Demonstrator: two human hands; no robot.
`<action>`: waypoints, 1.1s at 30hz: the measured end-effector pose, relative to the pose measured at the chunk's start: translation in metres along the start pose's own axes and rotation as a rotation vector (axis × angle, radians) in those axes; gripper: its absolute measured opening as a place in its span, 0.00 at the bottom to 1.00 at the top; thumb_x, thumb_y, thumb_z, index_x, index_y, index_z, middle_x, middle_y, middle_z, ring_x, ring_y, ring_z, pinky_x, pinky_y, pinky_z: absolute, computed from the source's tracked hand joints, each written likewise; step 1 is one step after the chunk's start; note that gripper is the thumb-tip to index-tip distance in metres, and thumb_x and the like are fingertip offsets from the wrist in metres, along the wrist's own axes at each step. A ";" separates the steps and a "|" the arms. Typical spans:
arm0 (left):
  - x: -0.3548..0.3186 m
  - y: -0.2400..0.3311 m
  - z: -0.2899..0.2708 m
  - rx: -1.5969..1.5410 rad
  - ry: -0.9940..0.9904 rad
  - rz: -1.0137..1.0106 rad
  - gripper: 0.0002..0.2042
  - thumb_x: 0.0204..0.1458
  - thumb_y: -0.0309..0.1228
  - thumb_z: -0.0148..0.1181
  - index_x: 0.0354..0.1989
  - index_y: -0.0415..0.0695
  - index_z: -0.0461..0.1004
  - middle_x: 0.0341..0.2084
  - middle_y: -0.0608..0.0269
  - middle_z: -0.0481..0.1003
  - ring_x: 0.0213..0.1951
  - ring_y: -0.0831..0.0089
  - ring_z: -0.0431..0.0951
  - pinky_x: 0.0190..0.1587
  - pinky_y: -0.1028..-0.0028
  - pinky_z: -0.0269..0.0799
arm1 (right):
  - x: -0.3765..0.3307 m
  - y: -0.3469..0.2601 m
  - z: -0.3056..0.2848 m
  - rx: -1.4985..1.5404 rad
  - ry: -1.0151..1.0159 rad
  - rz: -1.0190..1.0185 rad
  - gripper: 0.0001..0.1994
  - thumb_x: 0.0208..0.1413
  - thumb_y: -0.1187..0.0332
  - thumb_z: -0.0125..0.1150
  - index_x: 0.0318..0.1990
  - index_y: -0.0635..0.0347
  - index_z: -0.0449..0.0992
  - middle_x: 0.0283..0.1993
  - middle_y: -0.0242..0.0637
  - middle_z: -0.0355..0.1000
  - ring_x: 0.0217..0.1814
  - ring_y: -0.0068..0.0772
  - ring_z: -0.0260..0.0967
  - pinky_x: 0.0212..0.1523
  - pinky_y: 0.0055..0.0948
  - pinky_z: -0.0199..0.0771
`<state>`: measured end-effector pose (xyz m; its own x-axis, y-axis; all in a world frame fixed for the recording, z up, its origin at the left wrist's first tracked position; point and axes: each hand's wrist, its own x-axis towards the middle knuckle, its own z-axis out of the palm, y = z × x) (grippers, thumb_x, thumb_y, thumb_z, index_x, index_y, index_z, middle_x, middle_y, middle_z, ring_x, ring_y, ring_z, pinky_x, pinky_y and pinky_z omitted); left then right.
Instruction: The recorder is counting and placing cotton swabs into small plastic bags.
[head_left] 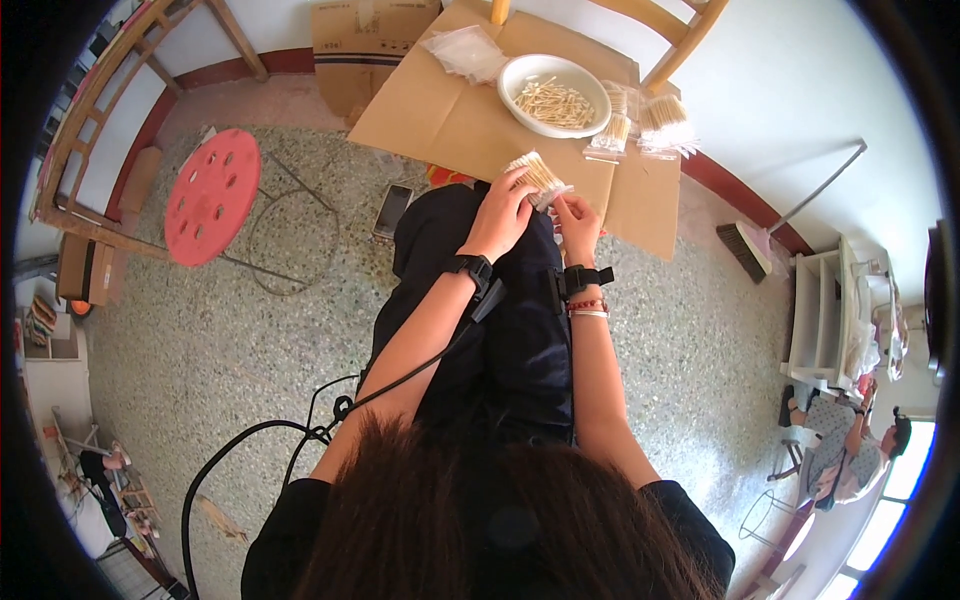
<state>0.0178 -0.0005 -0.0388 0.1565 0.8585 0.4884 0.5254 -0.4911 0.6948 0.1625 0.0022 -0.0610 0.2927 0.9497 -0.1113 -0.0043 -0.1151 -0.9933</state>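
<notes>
Above my knees, a small clear bag of cotton swabs (pixel 537 172) is held between both hands. My left hand (pixel 500 213) is closed around the bag's left side, fingers over the swabs. With its fingertips, my right hand (pixel 577 222) pinches the bag's near end, where the plastic bunches up. Just beyond stands a white bowl (pixel 507 88) with many loose cotton swabs (pixel 555 103) in it. Filled swab bags (pixel 665 122) lie to the right of the bowl. A pile of flat clear plastic bags (pixel 465 52) lies to its left.
Flattened cardboard (pixel 430 118) covers the work surface, with a wooden chair (pixel 675 40) behind. A red stool (pixel 212 197) and a phone (pixel 394 210) are at left. Black cables (pixel 250 428) hang by my left arm. A broom (pixel 745 250) leans right; another person (pixel 845 440) sits far right.
</notes>
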 end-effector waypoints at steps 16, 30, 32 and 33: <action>-0.001 0.000 -0.006 0.073 -0.056 0.052 0.12 0.44 0.19 0.51 0.38 0.40 0.66 0.50 0.55 0.65 0.52 0.57 0.64 0.53 0.64 0.62 | -0.003 -0.011 0.004 -0.041 -0.060 -0.030 0.05 0.45 0.70 0.62 0.27 0.62 0.75 0.21 0.27 0.70 0.19 0.13 0.63 0.18 0.12 0.59; -0.003 0.001 -0.007 0.034 -0.067 0.019 0.19 0.46 0.20 0.51 0.48 0.42 0.63 0.51 0.54 0.64 0.51 0.56 0.65 0.52 0.65 0.64 | -0.010 -0.016 -0.002 -0.127 -0.153 -0.032 0.06 0.46 0.70 0.61 0.29 0.64 0.76 0.22 0.28 0.71 0.21 0.14 0.65 0.20 0.13 0.61; -0.003 0.001 -0.007 0.058 -0.049 0.063 0.19 0.44 0.19 0.52 0.48 0.41 0.64 0.51 0.53 0.65 0.50 0.56 0.66 0.50 0.65 0.65 | -0.009 -0.016 -0.002 -0.134 -0.161 -0.028 0.06 0.46 0.70 0.61 0.30 0.64 0.76 0.22 0.28 0.72 0.21 0.14 0.65 0.20 0.13 0.61; -0.003 0.000 -0.007 0.082 -0.030 0.107 0.20 0.42 0.19 0.52 0.48 0.41 0.64 0.50 0.52 0.65 0.49 0.56 0.67 0.49 0.65 0.67 | -0.010 -0.016 -0.001 -0.142 -0.167 -0.045 0.07 0.46 0.70 0.61 0.30 0.64 0.76 0.21 0.28 0.72 0.21 0.14 0.65 0.21 0.13 0.61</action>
<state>0.0118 -0.0040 -0.0363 0.2396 0.8063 0.5409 0.5704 -0.5677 0.5936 0.1607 -0.0053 -0.0441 0.1269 0.9885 -0.0823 0.1431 -0.1004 -0.9846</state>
